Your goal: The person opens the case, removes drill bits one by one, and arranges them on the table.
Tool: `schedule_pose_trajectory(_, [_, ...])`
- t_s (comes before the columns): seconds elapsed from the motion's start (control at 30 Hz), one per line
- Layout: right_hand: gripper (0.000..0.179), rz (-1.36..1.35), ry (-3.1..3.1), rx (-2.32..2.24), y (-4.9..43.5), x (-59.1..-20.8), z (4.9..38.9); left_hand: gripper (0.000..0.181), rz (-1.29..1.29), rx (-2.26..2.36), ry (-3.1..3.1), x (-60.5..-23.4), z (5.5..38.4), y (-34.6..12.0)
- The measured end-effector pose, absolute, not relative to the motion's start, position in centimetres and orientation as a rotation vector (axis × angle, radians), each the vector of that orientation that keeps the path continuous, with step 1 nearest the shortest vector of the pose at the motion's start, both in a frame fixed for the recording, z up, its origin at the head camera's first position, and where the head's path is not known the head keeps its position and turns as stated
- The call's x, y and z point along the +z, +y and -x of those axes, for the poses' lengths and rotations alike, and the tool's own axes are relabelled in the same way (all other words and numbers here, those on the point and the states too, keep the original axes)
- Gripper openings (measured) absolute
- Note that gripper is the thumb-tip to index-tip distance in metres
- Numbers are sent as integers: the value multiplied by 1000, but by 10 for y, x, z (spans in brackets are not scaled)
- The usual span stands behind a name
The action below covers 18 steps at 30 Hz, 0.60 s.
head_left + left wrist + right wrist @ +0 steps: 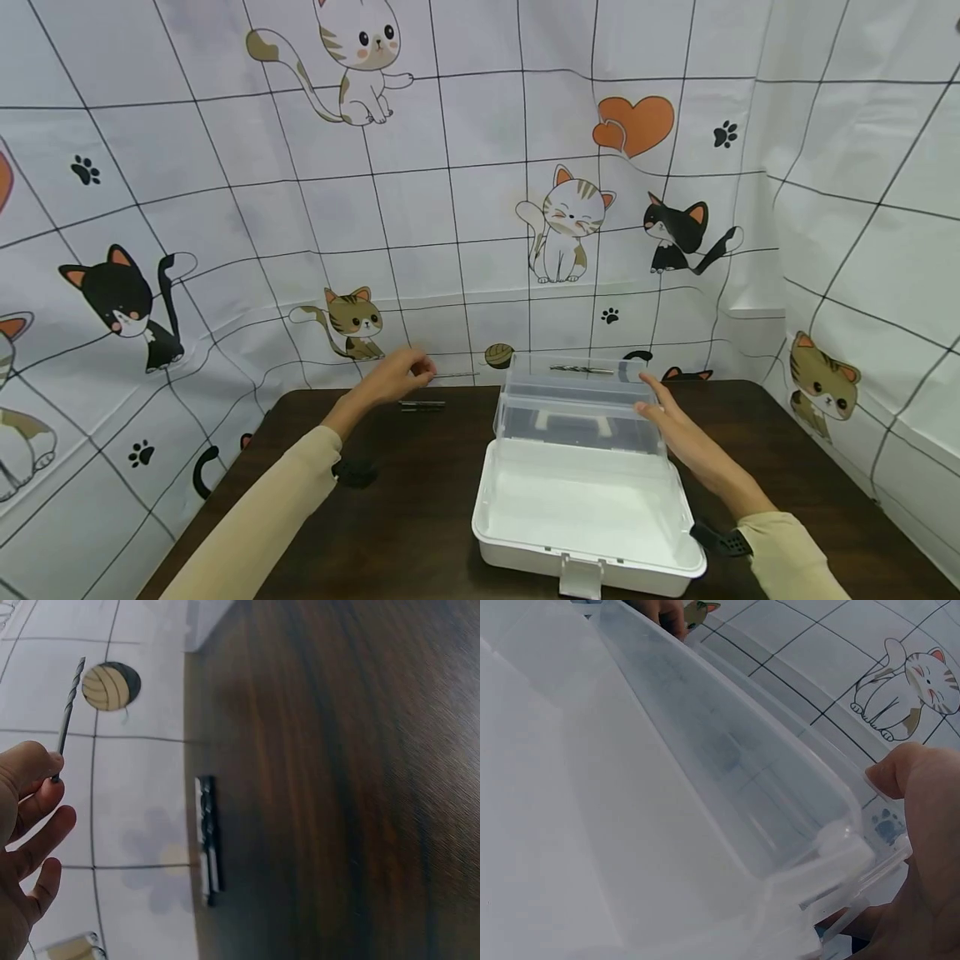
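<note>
Between the thumb and fingertips of my left hand (397, 377) is a thin twist drill bit (71, 709), its fluted end pointing away from the hand. More drill bits (207, 840) lie side by side near the table's back edge, below that hand. A white plastic box (585, 492) stands with its clear lid (577, 425) tipped back. Another drill bit (581, 369) shows in the far part of the lid. My right hand (678, 429) grips the lid's right edge, thumb on one side and fingers partly hidden beneath.
The dark wooden table (420, 500) runs back to a wall sheet (480, 208) printed with cats and grid lines. At the box's front hangs a white latch (581, 577). More of the sheet closes off the right side.
</note>
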State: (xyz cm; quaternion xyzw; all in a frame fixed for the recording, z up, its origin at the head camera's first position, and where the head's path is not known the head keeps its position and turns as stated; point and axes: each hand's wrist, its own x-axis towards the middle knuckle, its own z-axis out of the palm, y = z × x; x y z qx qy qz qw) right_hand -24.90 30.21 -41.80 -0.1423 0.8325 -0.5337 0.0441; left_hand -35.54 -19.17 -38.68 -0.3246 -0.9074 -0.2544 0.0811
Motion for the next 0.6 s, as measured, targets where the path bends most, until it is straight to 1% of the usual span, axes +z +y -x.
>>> schedule_pose_trajectory(0.33, [71,444,2562,-1629,303,-418,250,7,892,-725,-2720,-418,351,-217])
schedule_pose_trajectory(0.6, [70,457,2561,-1629,302,-420,251,6,892,-752,-2695,-447,356,-238])
